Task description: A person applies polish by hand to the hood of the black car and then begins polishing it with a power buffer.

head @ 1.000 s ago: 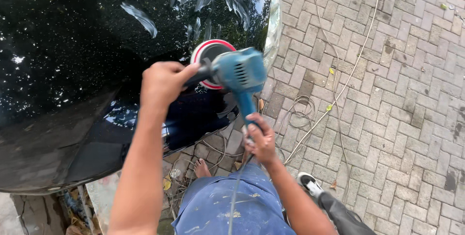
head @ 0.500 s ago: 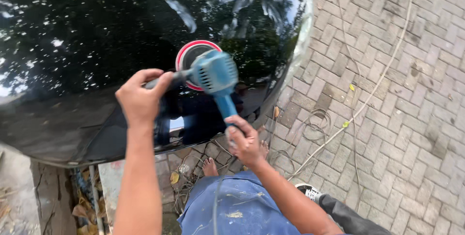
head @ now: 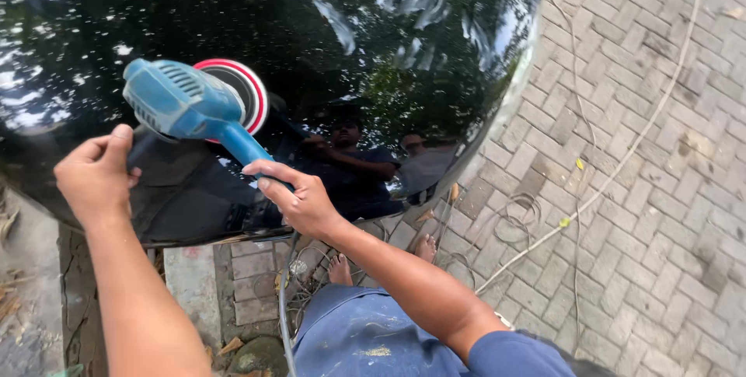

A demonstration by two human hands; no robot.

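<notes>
Most of my view is filled by a big, glossy black curved panel (head: 326,43), shiny enough to mirror trees, sky and figures, and I place everything else by it. Right of the panel and below its lower edge runs grey brick paving (head: 660,190), with a pale cord (head: 622,167) trailing across it and loops of thin wire (head: 509,218) lying near the panel's lower right rim.

Below the panel I see my own lap in blue, paint-flecked trousers (head: 365,338), and bare toes (head: 339,270) on the bricks just under the panel's edge.

Against the panel's upper left area sits the blue power polisher (head: 183,101), its round red-rimmed pad (head: 247,93) pressed flat to the black surface, its handle slanting down toward the panel's lower middle.

My right hand (head: 299,198) wraps the end of that handle, fingers curled round it from above, thumb tucked underneath; the forearm crosses down over the panel's bottom edge.

My left hand (head: 93,179) is just below and left of the polisher's body, over the panel's lower left part, closed in a loose fist with the thumb raised. I cannot tell whether it grips a side handle, since whatever may be inside the fist is hidden.
</notes>
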